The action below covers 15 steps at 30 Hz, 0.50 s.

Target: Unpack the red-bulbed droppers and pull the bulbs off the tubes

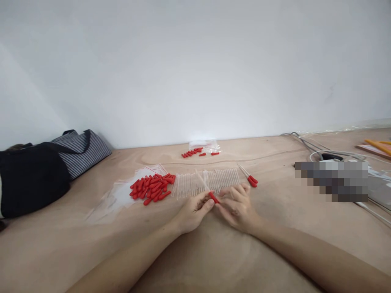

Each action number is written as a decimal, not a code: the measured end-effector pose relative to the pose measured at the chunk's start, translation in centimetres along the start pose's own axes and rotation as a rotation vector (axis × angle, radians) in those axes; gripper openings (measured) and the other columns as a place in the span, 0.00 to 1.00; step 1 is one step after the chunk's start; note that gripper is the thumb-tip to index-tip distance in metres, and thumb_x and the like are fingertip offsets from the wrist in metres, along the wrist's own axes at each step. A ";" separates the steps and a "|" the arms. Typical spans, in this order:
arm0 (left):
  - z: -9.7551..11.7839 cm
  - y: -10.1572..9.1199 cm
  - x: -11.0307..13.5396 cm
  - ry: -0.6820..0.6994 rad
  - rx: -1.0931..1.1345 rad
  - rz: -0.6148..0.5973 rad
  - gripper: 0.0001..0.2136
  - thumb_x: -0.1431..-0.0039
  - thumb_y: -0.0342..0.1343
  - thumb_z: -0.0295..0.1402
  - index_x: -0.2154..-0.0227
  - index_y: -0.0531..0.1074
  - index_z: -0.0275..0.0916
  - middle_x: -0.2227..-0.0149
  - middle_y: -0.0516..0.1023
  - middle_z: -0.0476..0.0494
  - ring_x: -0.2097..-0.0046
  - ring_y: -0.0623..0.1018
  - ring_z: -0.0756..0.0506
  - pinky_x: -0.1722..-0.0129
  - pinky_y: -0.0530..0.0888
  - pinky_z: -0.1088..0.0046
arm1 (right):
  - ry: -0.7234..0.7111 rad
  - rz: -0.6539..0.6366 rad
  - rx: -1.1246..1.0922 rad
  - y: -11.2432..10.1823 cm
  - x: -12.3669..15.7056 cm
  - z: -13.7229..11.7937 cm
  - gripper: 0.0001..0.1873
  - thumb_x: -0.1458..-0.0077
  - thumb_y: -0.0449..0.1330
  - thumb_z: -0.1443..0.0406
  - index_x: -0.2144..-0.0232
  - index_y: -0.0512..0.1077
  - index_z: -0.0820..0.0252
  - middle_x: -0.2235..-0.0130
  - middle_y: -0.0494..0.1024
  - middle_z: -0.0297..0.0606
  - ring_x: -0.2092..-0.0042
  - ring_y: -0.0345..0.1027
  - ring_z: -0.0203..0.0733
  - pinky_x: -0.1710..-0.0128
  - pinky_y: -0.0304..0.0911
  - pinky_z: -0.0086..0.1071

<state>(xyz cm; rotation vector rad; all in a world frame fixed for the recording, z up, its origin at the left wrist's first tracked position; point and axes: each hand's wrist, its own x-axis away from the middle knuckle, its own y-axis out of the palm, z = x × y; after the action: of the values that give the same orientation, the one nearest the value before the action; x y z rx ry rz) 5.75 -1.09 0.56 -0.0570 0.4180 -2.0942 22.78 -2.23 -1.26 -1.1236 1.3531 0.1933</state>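
Note:
My left hand point(197, 208) is closed, its thumb and fingers pinching a dropper by its red rubber bulb point(214, 197). The clear tube of that dropper slants up and left, away from the bulb. Close against the bulb's lower end, my right hand point(237, 205) has its fingers loosely bent and its thumb apart from them. Whether it touches the bulb is hard to see. Behind both hands lies a row of clear, thin glass tubes point(226, 179). Left of it is a heap of red rubber bulbs point(152, 187), and on the right rest two droppers with bulbs point(252, 180).
Clear plastic bags point(117, 199) lie under and beside the heap. More red bulbs point(191, 153) and a clear bag point(203, 144) are near the wall. A black and striped bag point(36, 175) stands left; cables point(305, 144) and a pixelated patch are right.

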 end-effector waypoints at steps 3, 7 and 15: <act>-0.2 0.5 -0.3 -0.045 0.099 0.052 0.15 0.44 0.47 0.44 0.68 0.69 0.35 0.69 0.74 0.46 0.65 0.74 0.48 0.64 0.71 0.72 | -0.074 -0.064 -0.032 0.4 0.1 -0.3 0.06 0.48 0.56 0.64 0.74 0.71 0.56 0.66 0.74 0.33 0.65 0.62 0.35 0.62 0.46 0.36; -0.8 -0.3 -0.2 -0.043 -0.094 0.138 0.14 0.44 0.48 0.42 0.73 0.68 0.35 0.77 0.69 0.50 0.74 0.70 0.51 0.74 0.69 0.77 | -0.141 0.025 0.101 -0.1 0.0 0.8 0.05 0.49 0.57 0.64 0.67 0.72 0.54 0.65 0.75 0.33 0.64 0.64 0.35 0.59 0.47 0.36; -2.2 -1.8 0.0 0.429 -0.773 0.191 0.09 0.41 0.48 0.33 0.63 0.72 0.37 0.70 0.75 0.45 0.69 0.74 0.49 0.67 0.71 0.74 | -0.244 -0.064 0.275 0.3 -0.5 2.5 0.14 0.47 0.56 0.60 0.56 0.68 0.51 0.60 0.76 0.33 0.53 0.63 0.38 0.48 0.33 0.42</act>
<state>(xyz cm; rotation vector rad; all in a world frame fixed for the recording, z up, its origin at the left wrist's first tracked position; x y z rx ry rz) 3.83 0.34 -0.92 -0.0176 1.4155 -1.6403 24.11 -0.05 -1.42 -0.8799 1.0878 0.0907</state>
